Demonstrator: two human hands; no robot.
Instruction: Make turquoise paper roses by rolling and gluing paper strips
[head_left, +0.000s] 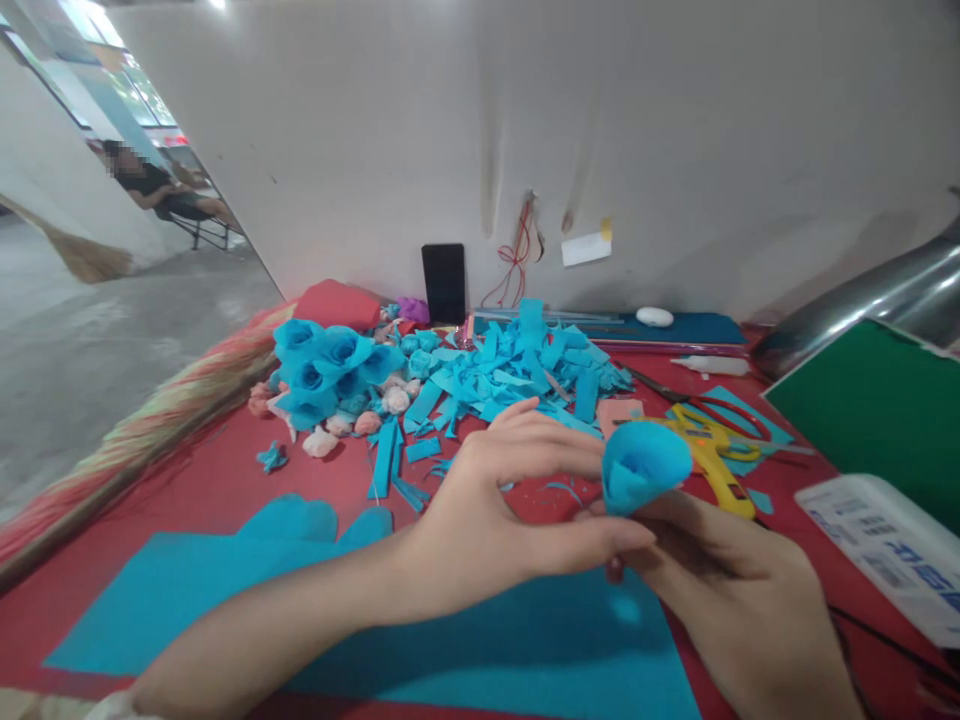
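Note:
A blue paper flower (645,462), rolled like a cone with an open top, is held upright between both hands. My left hand (517,500) has its fingers behind the flower's left side and its thumb at the base. My right hand (735,580) pinches the base from below and the right; its fingertips are partly hidden. Beneath the hands lies a large blue paper sheet (465,640), with rounded blue petals (292,518) at its far edge. Finished-looking blue flowers (322,370) stand in a bunch at the left.
Blue paper scraps (510,370) are heaped at the back. A yellow glue gun (720,465), red-handled scissors (727,415), a white box (885,545) and a green board (877,420) are at the right. A phone (445,284) leans on the wall. A person (150,185) sits far left.

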